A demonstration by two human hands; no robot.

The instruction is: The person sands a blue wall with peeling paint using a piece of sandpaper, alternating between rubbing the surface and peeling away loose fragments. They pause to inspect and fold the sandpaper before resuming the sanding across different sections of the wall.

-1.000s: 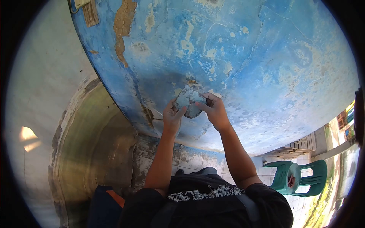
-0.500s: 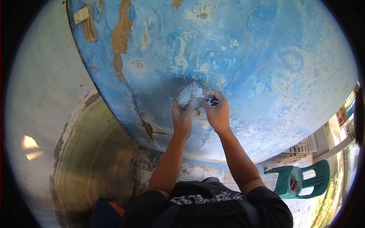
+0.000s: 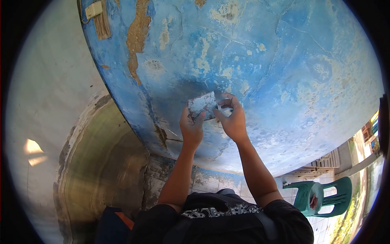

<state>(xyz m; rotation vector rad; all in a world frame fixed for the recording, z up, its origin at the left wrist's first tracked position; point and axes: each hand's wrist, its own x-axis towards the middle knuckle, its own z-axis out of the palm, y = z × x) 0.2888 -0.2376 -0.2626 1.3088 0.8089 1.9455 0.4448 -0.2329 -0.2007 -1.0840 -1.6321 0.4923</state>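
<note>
Paint [image 3: 298, 49] lies cracked and patchy across a blue wall [image 3: 280, 105] in the head view, above stained floor tiles [image 3: 205, 179], with a green chair [image 3: 343, 195] at the right. Before the wall, a squarish flat piece [image 3: 201, 103] shows whitish, speckled brown. The left hand [image 3: 192, 132] has its grip closed on it; whether the right hand [image 3: 235, 122] grips its edge, I cannot tell.

Before me spreads a floor [image 3: 206, 184] of pale tiles, darkly stained towards its left; on it, off to my right, I have a green chair [image 3: 343, 193]; something small and reddish [image 3: 313, 201] lies on its seat.
</note>
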